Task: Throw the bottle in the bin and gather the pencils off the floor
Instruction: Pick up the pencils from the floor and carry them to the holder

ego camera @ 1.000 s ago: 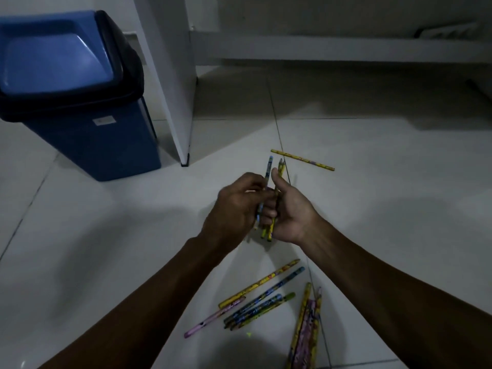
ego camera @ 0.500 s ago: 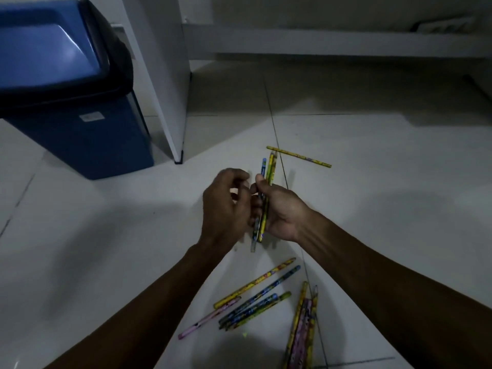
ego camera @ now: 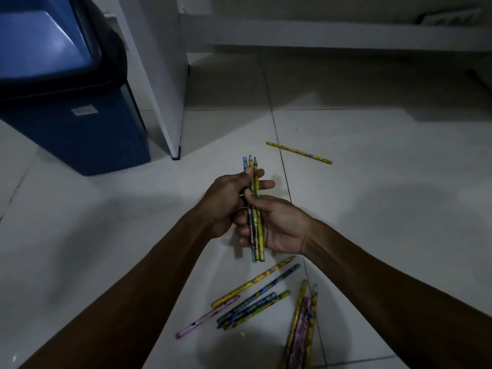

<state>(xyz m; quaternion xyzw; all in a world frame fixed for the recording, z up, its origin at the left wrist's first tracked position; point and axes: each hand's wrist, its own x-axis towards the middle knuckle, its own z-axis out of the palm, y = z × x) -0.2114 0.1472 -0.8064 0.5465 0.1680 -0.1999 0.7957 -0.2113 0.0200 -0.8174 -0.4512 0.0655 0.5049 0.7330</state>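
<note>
Left hand (ego camera: 226, 203) regrasped pencils (ego camera: 255, 209), floor open rightward

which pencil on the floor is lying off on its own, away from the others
The yellow pencil beyond the hands, just right of the tile seam. It lies alone, while every other floor pencil sits in the cluster near the bottom of the view.

Pale glossy tiled floor (ego camera: 386, 222) fills the view, thin dark grout lines crossing it. A white flat furniture panel (ego camera: 157, 75) stands upright on it at upper left, dark cap at its foot. Along the back runs a white horizontal rail (ego camera: 319, 35), above the floor.
</note>
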